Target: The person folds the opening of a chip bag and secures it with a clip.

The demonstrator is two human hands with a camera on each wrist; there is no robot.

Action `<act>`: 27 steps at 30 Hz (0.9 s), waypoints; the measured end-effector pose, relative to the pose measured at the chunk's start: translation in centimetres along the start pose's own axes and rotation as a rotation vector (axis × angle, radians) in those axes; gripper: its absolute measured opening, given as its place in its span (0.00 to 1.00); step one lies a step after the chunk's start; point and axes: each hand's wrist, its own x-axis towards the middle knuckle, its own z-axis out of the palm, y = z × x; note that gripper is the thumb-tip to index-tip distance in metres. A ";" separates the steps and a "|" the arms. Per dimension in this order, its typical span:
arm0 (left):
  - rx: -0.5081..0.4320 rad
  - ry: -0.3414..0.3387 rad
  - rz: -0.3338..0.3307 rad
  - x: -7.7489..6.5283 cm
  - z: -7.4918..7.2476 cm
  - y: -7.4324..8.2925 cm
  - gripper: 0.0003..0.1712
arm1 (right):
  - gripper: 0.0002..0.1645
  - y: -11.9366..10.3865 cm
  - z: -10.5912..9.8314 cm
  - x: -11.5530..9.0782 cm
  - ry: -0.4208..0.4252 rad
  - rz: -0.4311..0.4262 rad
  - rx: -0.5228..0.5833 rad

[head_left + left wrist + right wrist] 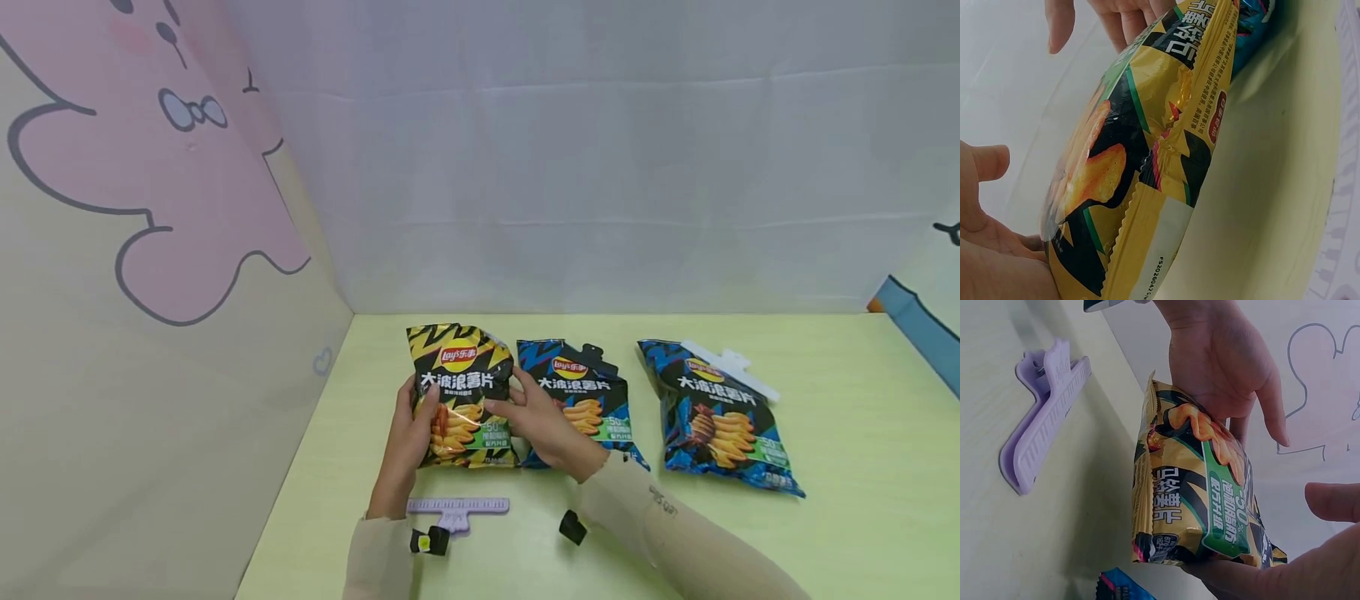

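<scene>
A yellow-and-black bag of potato chips [461, 396] is held upright between both hands, its printed front facing me. My left hand [415, 417] holds its left side and my right hand [551, 425] its right side. In the wrist views, the fingers of both hands go behind the bag, and the thumbs stand off its front. The bag's bottom seam [1141, 231] shows close over the table in the left wrist view. Nearer to me lies a purple bag clip [457, 510], its ruler-like bar facing the bag.
Right of the held bag lies a blue chip bag [577, 408] with a black clip [591, 360] across its top. Farther right, another blue chip bag [720, 425] carries a white clip [731, 367]. Cloth walls [600, 183] border the pale yellow table [862, 417] at the back and left.
</scene>
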 end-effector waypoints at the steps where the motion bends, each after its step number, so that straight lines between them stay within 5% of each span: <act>1: 0.000 -0.004 0.004 -0.1 0.1 0.1 0.44 | 0.54 0.0 -0.1 -0.2 0.001 -0.001 -0.002; 11: -0.007 -0.068 0.029 -1.5 1.1 1.3 0.45 | 0.52 -0.1 -1.4 -2.5 0.043 -0.015 0.010; 27: -0.160 -0.153 0.189 -4.5 4.2 4.4 0.38 | 0.49 -2.6 -5.2 -7.1 0.064 -0.128 -0.009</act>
